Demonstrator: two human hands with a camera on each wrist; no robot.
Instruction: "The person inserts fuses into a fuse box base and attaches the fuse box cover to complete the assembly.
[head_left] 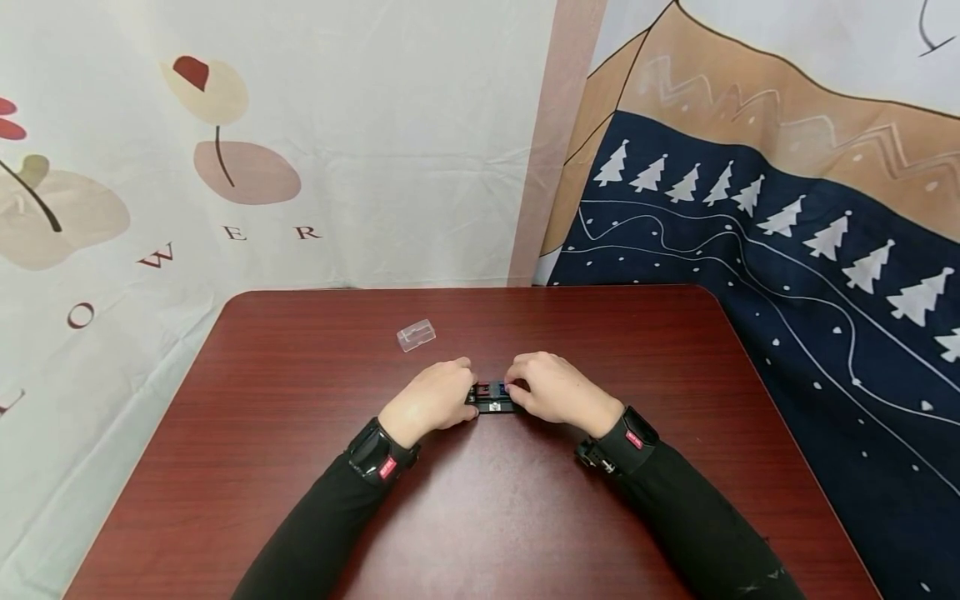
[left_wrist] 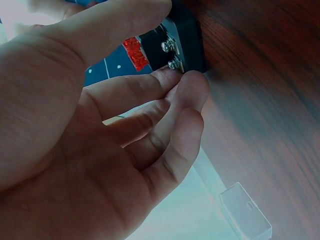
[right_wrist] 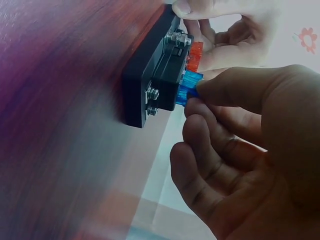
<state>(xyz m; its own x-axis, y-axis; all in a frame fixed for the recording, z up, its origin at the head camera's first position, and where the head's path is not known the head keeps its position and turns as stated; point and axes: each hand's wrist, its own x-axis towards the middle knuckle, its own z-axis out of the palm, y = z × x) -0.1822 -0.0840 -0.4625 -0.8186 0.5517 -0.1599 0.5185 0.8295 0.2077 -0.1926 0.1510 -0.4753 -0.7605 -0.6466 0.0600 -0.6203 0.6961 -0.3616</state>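
A black blade fuse block (head_left: 495, 407) with screw terminals lies on the table between both hands. My left hand (head_left: 431, 400) grips its left end between thumb and fingers. In the right wrist view, red blade fuses (right_wrist: 195, 56) and light blue ones (right_wrist: 191, 78) stand up from the block's raised middle. My right hand (head_left: 558, 393) pinches a darker blue blade fuse (right_wrist: 182, 95) by its top, at the block's right end. Its other fingers are bent loosely beside the block. The left wrist view shows a red fuse (left_wrist: 135, 54) and two terminal screws (left_wrist: 170, 46) near the left fingertips.
A clear plastic cover (head_left: 416, 335) lies on the brown wooden table (head_left: 300, 467), beyond the left hand. Behind the table's far edge hang a pale printed cloth (head_left: 412, 150) and a dark blue one with white trees (head_left: 750, 225).
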